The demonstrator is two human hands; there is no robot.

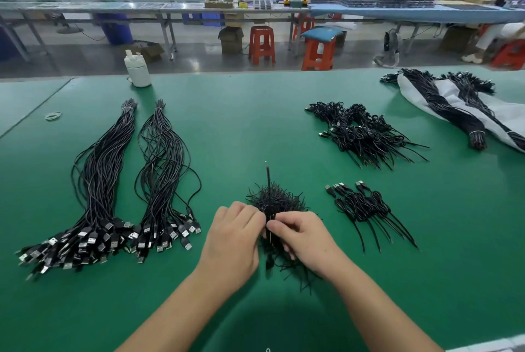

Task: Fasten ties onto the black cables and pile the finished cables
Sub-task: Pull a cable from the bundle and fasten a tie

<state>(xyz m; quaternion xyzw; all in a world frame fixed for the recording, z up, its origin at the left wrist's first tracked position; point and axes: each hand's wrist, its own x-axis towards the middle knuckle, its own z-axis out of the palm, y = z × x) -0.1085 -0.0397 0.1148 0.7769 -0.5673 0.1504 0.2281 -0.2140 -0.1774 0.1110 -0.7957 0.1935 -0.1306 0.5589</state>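
Both hands meet at the middle of the green counter point(255, 124). The left hand point(231, 241) and right hand point(305, 239) are together, fingertips pinched on a single black cable point(268, 181) whose free end rises straight away from them; whether a tie is already wrapped on it cannot be told. Directly beneath and just beyond the hands lies the loose heap of black ties point(277, 202).

Progress, judged from the layout: to the right of the hands, near them, a small pile point(366, 206) of coiled, tied cables lies in a row; farther right and beyond, a larger finished pile point(366, 132) is heaped. To the left of the hands, 2 long untied bundles point(113, 189) remain, each banded at its far end with plugs fanned toward the person. At the far right, more banded bundles point(449, 107) rest on a white plastic bag. Much stock therefore appears left; the task seems less than half done.

Surface: a green mat covers the counter; a white bottle point(137, 70) stands at its far edge, left of the hands, and loose rubber bands point(53, 115) lie far left.

Room: a factory floor with long workbenches, red stools point(261, 43), cardboard boxes and seated workers in the distance.
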